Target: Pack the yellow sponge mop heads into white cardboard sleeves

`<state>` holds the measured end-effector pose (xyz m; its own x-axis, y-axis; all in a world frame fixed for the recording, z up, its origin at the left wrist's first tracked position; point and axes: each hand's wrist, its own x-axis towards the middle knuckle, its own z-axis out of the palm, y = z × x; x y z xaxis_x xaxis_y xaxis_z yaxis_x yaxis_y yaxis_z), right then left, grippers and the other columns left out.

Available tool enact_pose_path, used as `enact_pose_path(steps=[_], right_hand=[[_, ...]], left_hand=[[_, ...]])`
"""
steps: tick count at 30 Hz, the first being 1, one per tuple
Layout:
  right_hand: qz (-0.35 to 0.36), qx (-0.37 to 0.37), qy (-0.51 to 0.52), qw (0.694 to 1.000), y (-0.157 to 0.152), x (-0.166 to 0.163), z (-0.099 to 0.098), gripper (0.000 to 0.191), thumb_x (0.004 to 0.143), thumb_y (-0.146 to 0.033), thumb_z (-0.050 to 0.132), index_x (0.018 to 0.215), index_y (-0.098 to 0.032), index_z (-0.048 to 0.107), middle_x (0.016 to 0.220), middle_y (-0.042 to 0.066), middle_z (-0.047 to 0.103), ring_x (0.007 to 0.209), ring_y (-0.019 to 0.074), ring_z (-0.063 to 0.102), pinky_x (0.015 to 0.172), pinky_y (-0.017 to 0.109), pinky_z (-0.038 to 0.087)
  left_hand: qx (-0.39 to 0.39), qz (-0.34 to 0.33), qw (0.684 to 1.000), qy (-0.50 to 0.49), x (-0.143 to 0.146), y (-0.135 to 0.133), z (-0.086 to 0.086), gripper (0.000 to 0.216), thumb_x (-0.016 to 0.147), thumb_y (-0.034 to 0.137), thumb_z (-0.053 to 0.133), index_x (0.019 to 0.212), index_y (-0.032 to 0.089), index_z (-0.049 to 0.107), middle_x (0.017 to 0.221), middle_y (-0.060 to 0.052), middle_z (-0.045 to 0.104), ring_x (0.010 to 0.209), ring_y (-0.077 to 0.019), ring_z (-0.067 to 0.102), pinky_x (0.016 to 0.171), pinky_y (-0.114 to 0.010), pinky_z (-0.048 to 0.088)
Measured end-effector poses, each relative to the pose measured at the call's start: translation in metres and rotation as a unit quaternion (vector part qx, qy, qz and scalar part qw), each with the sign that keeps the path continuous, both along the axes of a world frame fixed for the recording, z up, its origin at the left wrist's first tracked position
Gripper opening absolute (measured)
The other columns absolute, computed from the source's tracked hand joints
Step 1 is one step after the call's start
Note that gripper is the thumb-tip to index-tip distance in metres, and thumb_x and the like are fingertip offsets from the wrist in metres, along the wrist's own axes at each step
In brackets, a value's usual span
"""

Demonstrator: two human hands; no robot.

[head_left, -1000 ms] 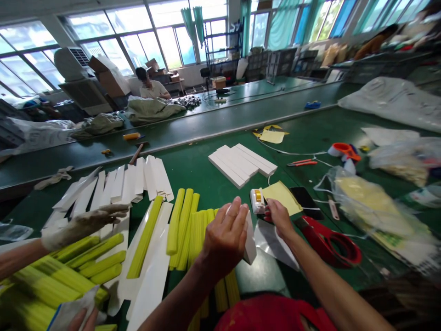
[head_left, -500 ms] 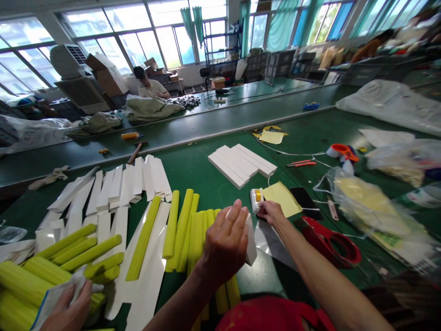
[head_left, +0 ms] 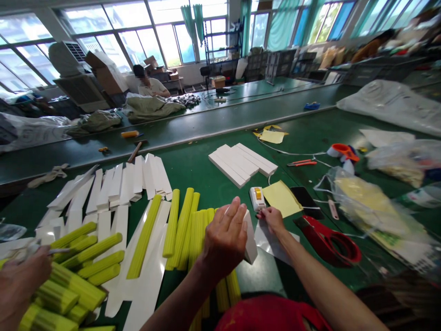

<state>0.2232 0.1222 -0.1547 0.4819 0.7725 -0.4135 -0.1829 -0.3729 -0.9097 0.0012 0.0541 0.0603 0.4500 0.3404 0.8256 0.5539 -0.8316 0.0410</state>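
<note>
My left hand [head_left: 225, 239] grips a narrow white box [head_left: 250, 239] upright over the row of yellow-green corrugated sticks [head_left: 188, 225]. My right hand [head_left: 274, 218] pinches the edge of a shiny clear sheet [head_left: 272, 239] on the green table, just below a small white tape dispenser [head_left: 257, 198] with a yellow roll. A yellow paper sheet [head_left: 281, 197] lies beside it.
A stack of white boxes [head_left: 243, 163] sits ahead. Flat white box blanks [head_left: 117, 186] fan out at left. Red tape gun [head_left: 327, 241], a dark phone [head_left: 306, 200] and plastic bags [head_left: 375, 207] are at right. A co-worker's hand [head_left: 20, 282] handles yellow sticks at bottom left.
My right hand let go of the small tape dispenser and dropped onto the clear sheet. The co-worker's hands pulled back to the lower left among the yellow sticks.
</note>
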Motion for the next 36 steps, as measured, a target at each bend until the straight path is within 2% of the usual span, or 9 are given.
enact_pose_path(steps=[5,8,11,14,17,20,23,32,36], right_hand=[[0.057,-0.013,-0.071,0.996,-0.005,0.010,0.008,0.019,0.096,-0.031,0.063,0.092,-0.013,0.064,0.082,-0.001,0.065,0.065,0.0109,0.061,0.061,0.026,0.054],[0.059,-0.005,-0.094,0.994,-0.005,0.009,0.016,0.022,0.096,-0.032,0.063,0.084,-0.014,0.062,0.077,-0.002,0.063,0.062,0.0100,0.059,0.060,0.025,0.052],[0.063,0.011,-0.083,0.994,-0.011,0.003,0.034,0.032,0.095,-0.036,0.062,0.071,-0.016,0.054,0.060,-0.006,0.054,0.046,0.0084,0.050,0.045,0.021,0.043],[0.079,0.069,-0.044,0.994,-0.028,-0.007,0.075,0.040,0.086,-0.051,0.065,0.067,-0.021,0.046,0.054,-0.007,0.050,0.039,0.0094,0.046,0.036,0.021,0.033],[0.113,0.143,0.002,0.983,-0.055,-0.021,0.139,0.045,0.077,-0.061,0.069,0.074,-0.021,0.050,0.060,-0.007,0.054,0.037,0.0064,0.043,0.035,0.019,0.030],[0.177,0.215,0.070,0.958,-0.079,-0.037,0.200,0.040,0.078,-0.055,0.074,0.078,-0.020,0.055,0.053,-0.007,0.051,0.033,0.0043,0.037,0.033,0.017,0.021],[0.222,0.230,0.052,0.946,-0.091,-0.050,0.234,0.038,0.081,-0.053,0.074,0.076,-0.018,0.060,0.046,-0.006,0.049,0.032,0.0049,0.037,0.034,0.017,0.021],[0.206,0.219,-0.086,0.950,-0.090,-0.069,0.238,0.036,0.078,-0.053,0.072,0.073,-0.019,0.062,0.049,-0.006,0.047,0.037,0.0072,0.037,0.033,0.020,0.025],[0.218,0.216,-0.119,0.944,-0.090,-0.068,0.240,0.031,0.078,-0.048,0.071,0.078,-0.020,0.058,0.050,-0.006,0.049,0.036,0.0068,0.039,0.032,0.018,0.027]], left_hand=[[-0.087,-0.018,0.995,-0.049,0.000,0.001,-0.010,0.034,0.091,0.011,0.053,0.124,0.008,0.060,0.131,-0.021,0.063,0.119,-0.0267,0.062,0.096,-0.043,0.057],[-0.156,-0.009,0.984,-0.086,0.001,0.002,-0.018,0.033,0.093,0.016,0.052,0.124,0.014,0.063,0.143,-0.020,0.051,0.097,-0.0194,0.067,0.085,-0.037,0.060],[-0.191,0.000,0.978,-0.086,0.003,0.004,-0.020,0.033,0.095,0.020,0.051,0.126,0.018,0.064,0.134,-0.018,0.054,0.082,-0.0147,0.064,0.074,-0.033,0.061],[-0.192,-0.012,0.977,-0.089,0.005,0.006,-0.019,0.033,0.095,0.019,0.051,0.125,0.017,0.064,0.121,-0.015,0.058,0.095,-0.0189,0.064,0.078,-0.034,0.061],[-0.184,-0.009,0.979,-0.091,0.008,0.009,-0.017,0.032,0.094,0.017,0.051,0.124,0.016,0.063,0.118,-0.015,0.059,0.099,-0.0198,0.064,0.081,-0.034,0.061],[-0.162,-0.009,0.982,-0.092,0.011,0.011,-0.016,0.033,0.094,0.016,0.051,0.124,0.015,0.062,0.118,-0.016,0.061,0.103,-0.0215,0.064,0.085,-0.037,0.061],[-0.148,-0.005,0.985,-0.092,0.013,0.010,-0.015,0.036,0.094,0.016,0.050,0.129,0.013,0.057,0.118,-0.017,0.062,0.108,-0.0240,0.062,0.089,-0.041,0.061],[-0.106,0.024,0.992,-0.064,0.013,0.001,-0.017,0.048,0.095,0.014,0.046,0.141,0.004,0.044,0.127,-0.022,0.061,0.121,-0.0281,0.058,0.099,-0.042,0.056],[-0.110,0.039,0.991,-0.073,0.018,-0.004,-0.019,0.061,0.095,0.015,0.045,0.151,0.002,0.026,0.132,-0.024,0.058,0.120,-0.0285,0.060,0.098,-0.041,0.056]])
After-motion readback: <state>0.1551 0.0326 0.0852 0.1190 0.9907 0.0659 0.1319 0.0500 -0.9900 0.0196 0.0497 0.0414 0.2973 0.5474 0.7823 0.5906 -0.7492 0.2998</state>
